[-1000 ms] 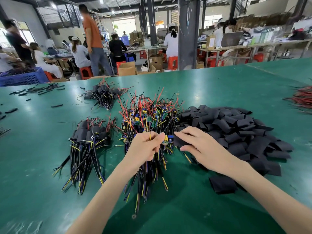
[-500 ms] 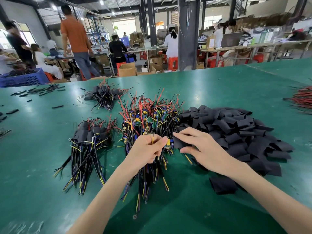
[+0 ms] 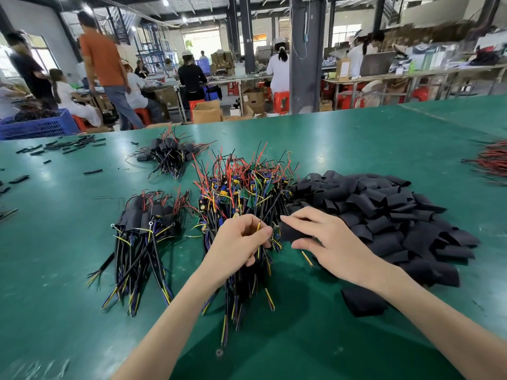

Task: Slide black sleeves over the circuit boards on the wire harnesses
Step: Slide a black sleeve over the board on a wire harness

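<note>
Both forearms (image 3: 175,305) reach forward. The left hand (image 3: 238,242) curls round a wire (image 3: 258,227); the right hand (image 3: 332,242) pinches a black sleeve (image 3: 290,233).

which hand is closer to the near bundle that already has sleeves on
Left. The left hand grips wires in the middle pile, just right of that bundle; the right hand, pinching a black sleeve, sits farther right again.

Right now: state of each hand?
Left hand: closed, pinching harness wires.
Right hand: closed, pinching a black sleeve.
</note>
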